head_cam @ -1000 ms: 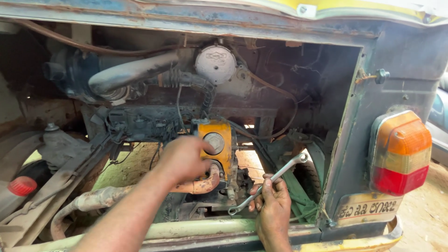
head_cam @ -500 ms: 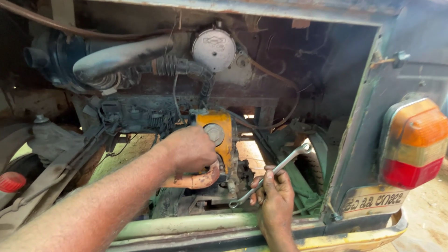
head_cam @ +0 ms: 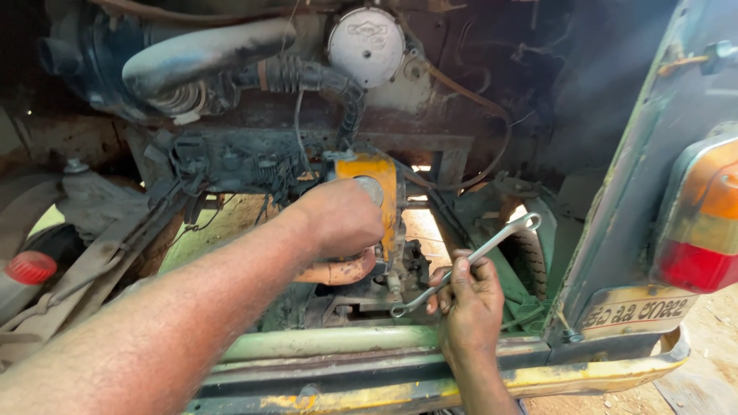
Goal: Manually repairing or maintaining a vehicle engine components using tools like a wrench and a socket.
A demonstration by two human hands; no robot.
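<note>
I look into the open rear engine bay of a small vehicle. My left hand (head_cam: 338, 219) is closed around an orange engine part (head_cam: 378, 184) with a round grey cap, gripping its side. Below my palm curves a rusty orange pipe (head_cam: 338, 270). My right hand (head_cam: 469, 303) holds a silver double-ended ring spanner (head_cam: 469, 261) by its middle, tilted up to the right, its lower end near the dirty fittings under the orange part.
A round white cap (head_cam: 366, 46) and a ribbed black hose (head_cam: 330, 81) sit above. A grey duct (head_cam: 200, 54) lies upper left. A red cap (head_cam: 29, 267) shows at far left. The tail lamp (head_cam: 703, 223) and green-yellow bumper rail (head_cam: 346, 342) frame the bay.
The view has moved closer and lower into the bay. My left hand stays on the orange part; my right hand has tilted the spanner's upper end a little higher.
</note>
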